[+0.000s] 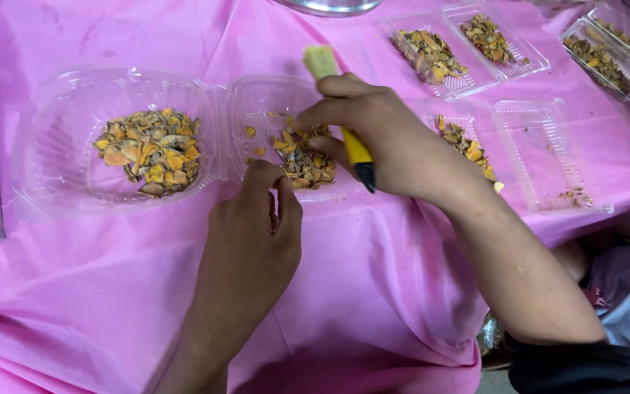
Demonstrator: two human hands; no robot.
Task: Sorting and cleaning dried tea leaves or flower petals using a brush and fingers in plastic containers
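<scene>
Pink cloth (pixel 373 277) bare below clamshell (pixel 213 131) rim, both hands (pixel 257 233) adj.

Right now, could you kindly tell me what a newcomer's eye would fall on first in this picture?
The bright pink cloth covers the whole table, and on it lies an open clear clamshell box with orange-brown dried pieces heaped in its left half. Over its right half, the right hand holds a yellow-handled brush, while the left hand rests at the box's near edge. More clear trays lie to the right.
</scene>
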